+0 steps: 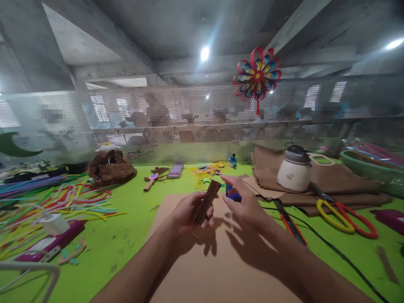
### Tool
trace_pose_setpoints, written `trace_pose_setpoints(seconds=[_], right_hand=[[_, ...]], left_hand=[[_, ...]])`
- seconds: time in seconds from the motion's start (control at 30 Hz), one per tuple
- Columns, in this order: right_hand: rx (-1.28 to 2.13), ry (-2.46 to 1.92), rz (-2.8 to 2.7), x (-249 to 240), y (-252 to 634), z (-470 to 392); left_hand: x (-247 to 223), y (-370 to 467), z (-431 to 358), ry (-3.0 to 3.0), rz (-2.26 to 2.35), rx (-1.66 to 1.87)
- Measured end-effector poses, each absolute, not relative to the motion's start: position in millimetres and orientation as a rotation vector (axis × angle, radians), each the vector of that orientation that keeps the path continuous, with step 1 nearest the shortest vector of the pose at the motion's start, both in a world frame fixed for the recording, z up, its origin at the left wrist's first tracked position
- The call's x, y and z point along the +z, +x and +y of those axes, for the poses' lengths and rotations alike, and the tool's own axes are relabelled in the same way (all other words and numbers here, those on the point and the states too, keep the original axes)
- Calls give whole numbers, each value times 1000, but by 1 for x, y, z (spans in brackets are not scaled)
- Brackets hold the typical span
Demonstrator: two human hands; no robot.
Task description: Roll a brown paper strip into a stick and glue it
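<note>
My left hand is closed around a dark brown bundle of ridged strips, held tilted above a tan cardboard sheet. To its right, my right hand is raised with thumb and index finger apart in a curve. A blue object shows in the gap between those fingers; most of it is hidden, and whether the hand touches it is unclear. Below it is a thin whitish piece, blurred. Both hands cast shadows on the cardboard.
Scissors with yellow and red handles, a white jar and brown folded sheets lie right, near a black cable. Left are colourful strips, a purple power strip and a brown furry pouch. A perforated screen stands behind.
</note>
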State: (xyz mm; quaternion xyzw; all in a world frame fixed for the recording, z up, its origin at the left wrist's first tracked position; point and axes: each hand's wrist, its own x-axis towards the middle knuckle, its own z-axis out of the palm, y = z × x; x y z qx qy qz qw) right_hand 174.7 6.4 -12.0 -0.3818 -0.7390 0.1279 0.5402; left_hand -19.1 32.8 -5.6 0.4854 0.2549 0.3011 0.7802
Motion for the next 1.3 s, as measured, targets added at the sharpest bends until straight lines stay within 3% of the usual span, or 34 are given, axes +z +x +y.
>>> trace_pose_setpoints(seconds=[0.53,0.73,0.93,1.13,1.3], right_hand=[[181,-796,-2161,-4,183,-1],[331,-848,-2200,4,185,-4],[431,-1055,-2000,-4,189,8],[905,-1039,-1235,-19,199,30],[1101,-1013,-1087,-21,191,29]], left_hand=[[-17,-16,31,1057,601,435],[-18,-18,36,1043,683,414],[-8,-28,42,969,703,679],[-11,-43,62,868,843,1253],[-9,-55,59,953,701,1321]])
